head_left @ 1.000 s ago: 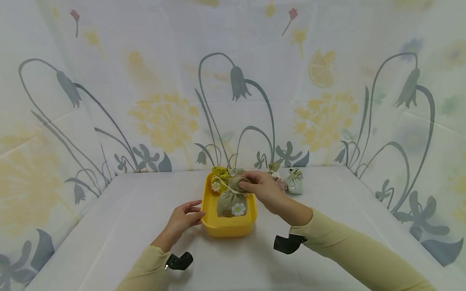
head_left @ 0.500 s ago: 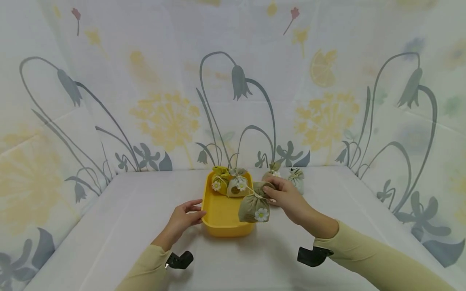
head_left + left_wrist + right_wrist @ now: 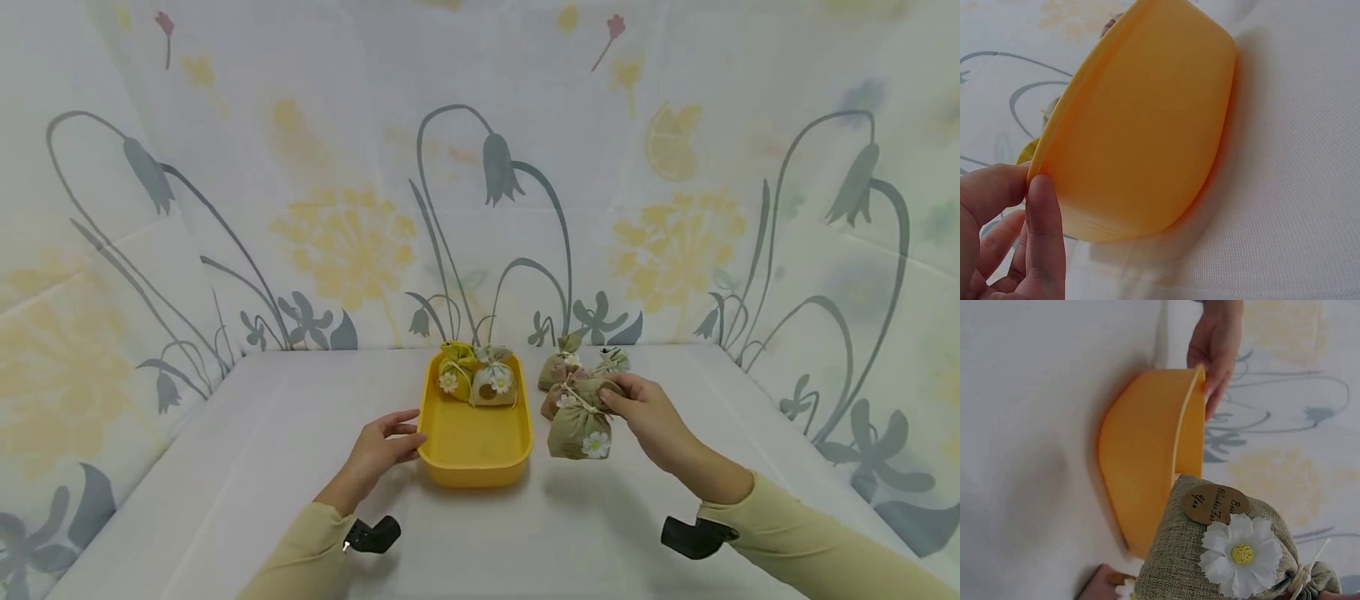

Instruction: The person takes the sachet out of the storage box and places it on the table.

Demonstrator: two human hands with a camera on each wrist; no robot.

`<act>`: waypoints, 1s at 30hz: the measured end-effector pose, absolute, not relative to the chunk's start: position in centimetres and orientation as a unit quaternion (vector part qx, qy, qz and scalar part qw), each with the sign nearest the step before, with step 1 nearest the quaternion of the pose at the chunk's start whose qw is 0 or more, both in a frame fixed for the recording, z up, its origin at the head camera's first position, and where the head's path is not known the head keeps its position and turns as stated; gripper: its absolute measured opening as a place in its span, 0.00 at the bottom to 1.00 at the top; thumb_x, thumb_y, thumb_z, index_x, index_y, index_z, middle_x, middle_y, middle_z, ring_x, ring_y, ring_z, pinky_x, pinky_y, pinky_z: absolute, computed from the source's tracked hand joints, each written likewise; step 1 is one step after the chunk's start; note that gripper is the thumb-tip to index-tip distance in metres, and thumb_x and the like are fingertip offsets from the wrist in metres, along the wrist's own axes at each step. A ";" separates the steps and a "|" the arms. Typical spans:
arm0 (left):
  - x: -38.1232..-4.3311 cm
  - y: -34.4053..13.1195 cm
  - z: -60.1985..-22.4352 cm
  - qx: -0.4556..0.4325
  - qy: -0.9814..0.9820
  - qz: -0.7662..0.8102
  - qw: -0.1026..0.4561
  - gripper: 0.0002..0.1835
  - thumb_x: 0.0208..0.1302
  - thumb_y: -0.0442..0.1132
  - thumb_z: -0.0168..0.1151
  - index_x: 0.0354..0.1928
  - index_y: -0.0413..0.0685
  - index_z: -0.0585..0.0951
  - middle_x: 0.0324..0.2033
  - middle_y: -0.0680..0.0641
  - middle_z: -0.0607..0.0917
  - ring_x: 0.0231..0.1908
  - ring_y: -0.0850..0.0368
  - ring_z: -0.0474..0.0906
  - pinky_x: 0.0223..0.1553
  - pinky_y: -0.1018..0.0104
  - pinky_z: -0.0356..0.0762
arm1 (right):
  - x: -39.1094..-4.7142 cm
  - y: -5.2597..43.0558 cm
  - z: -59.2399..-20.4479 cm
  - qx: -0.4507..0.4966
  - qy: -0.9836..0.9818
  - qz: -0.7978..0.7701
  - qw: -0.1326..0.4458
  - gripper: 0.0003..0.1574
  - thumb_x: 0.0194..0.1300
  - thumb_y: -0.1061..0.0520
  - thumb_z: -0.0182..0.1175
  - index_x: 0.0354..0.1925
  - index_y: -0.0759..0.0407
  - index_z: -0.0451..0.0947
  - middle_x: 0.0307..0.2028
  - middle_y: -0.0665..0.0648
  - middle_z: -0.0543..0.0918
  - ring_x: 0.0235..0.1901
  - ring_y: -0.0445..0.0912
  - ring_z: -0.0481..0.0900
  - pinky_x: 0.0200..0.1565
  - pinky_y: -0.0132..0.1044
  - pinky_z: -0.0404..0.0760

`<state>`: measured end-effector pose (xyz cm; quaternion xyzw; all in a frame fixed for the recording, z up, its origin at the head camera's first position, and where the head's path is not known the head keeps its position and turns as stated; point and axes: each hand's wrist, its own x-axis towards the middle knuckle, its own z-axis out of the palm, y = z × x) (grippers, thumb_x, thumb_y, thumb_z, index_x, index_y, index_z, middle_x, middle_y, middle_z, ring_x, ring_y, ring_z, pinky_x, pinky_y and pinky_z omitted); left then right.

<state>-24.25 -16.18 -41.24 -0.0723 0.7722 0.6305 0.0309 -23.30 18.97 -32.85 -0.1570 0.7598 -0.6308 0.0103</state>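
In the head view, my right hand [image 3: 660, 425] pinches a grey-green drawstring pouch [image 3: 576, 435] by its gathered top. It hangs to the right of the yellow plastic tub [image 3: 474, 477], above the white table. The right wrist view shows a white fabric daisy [image 3: 1242, 553] and a round brown tag [image 3: 1215, 504] on this pouch. My left hand [image 3: 375, 450] pinches the tub's left rim between thumb and finger. Inside the tub, at its far end, a mustard-yellow pouch [image 3: 455, 377] stands beside a pale beige pouch [image 3: 493, 385].
Behind the held pouch, on the table to the right of the tub, stand an olive pouch [image 3: 557, 368], a partly hidden pinkish pouch [image 3: 552, 403] and a pale green pouch [image 3: 614, 360]. A flower-printed curtain [image 3: 337, 167] rises along the table's back edge.
My right hand has carried the grey-green pouch from over the tub out to its right, in front of the other pouches. My left hand has stayed at the tub's rim.
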 end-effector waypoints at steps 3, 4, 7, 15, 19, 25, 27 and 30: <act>-24.2 -16.2 -41.2 -0.070 0.771 0.632 0.031 0.25 0.59 0.34 0.64 0.60 0.40 0.73 0.43 0.41 0.77 0.33 0.55 0.80 0.38 0.64 0.81 | -23.8 20.0 -33.4 -0.146 0.765 -0.627 0.001 0.17 0.70 0.66 0.45 0.51 0.81 0.64 0.33 0.50 0.76 0.34 0.36 0.74 0.40 0.29 0.76; -24.2 -16.2 -41.2 -0.069 0.771 0.632 0.032 0.25 0.59 0.33 0.64 0.60 0.40 0.73 0.43 0.41 0.77 0.33 0.55 0.80 0.38 0.64 0.81 | -24.0 20.4 -33.5 -0.143 0.766 -0.627 -0.001 0.17 0.70 0.66 0.45 0.51 0.82 0.64 0.33 0.49 0.76 0.34 0.35 0.74 0.39 0.29 0.76; -24.1 -16.2 -41.2 -0.067 0.770 0.634 0.032 0.25 0.59 0.33 0.64 0.60 0.40 0.72 0.43 0.40 0.77 0.33 0.55 0.80 0.38 0.64 0.81 | -24.6 21.4 -33.9 -0.134 0.769 -0.625 -0.009 0.19 0.70 0.66 0.45 0.52 0.83 0.62 0.33 0.46 0.76 0.34 0.34 0.74 0.39 0.28 0.76; -24.2 -16.2 -41.3 -0.074 0.768 0.635 0.028 0.25 0.59 0.34 0.64 0.59 0.41 0.73 0.43 0.41 0.77 0.33 0.55 0.80 0.38 0.65 0.81 | -26.8 23.7 -34.7 -0.124 0.779 -0.614 -0.021 0.18 0.70 0.66 0.44 0.51 0.84 0.63 0.31 0.42 0.77 0.34 0.33 0.74 0.39 0.28 0.75; -24.1 -16.1 -41.3 -0.074 0.764 0.641 0.026 0.25 0.58 0.33 0.64 0.59 0.40 0.73 0.44 0.40 0.77 0.33 0.55 0.80 0.37 0.65 0.82 | -28.1 24.7 -35.6 -0.114 0.787 -0.606 -0.020 0.19 0.70 0.66 0.44 0.51 0.83 0.64 0.31 0.42 0.76 0.34 0.33 0.74 0.39 0.28 0.75; -24.1 -16.1 -41.3 -0.067 0.766 0.639 0.026 0.25 0.58 0.32 0.65 0.59 0.40 0.73 0.45 0.40 0.77 0.32 0.56 0.80 0.37 0.65 0.82 | -29.7 25.5 -36.6 -0.087 0.798 -0.596 -0.015 0.20 0.70 0.65 0.44 0.53 0.82 0.63 0.32 0.42 0.76 0.34 0.31 0.73 0.41 0.28 0.73; -24.1 -16.1 -41.2 -0.066 0.767 0.638 0.025 0.25 0.58 0.33 0.64 0.59 0.40 0.73 0.45 0.40 0.77 0.33 0.55 0.80 0.37 0.65 0.82 | -30.2 25.5 -36.8 -0.079 0.802 -0.591 -0.015 0.21 0.71 0.64 0.44 0.54 0.81 0.63 0.32 0.42 0.76 0.34 0.31 0.73 0.42 0.30 0.72; -24.0 -16.1 -41.1 -0.065 0.764 0.642 0.025 0.25 0.59 0.32 0.64 0.60 0.40 0.73 0.44 0.40 0.77 0.34 0.54 0.80 0.38 0.65 0.81 | -31.0 25.4 -37.3 -0.067 0.806 -0.588 -0.013 0.21 0.71 0.63 0.44 0.55 0.80 0.62 0.33 0.44 0.74 0.34 0.33 0.71 0.46 0.37 0.71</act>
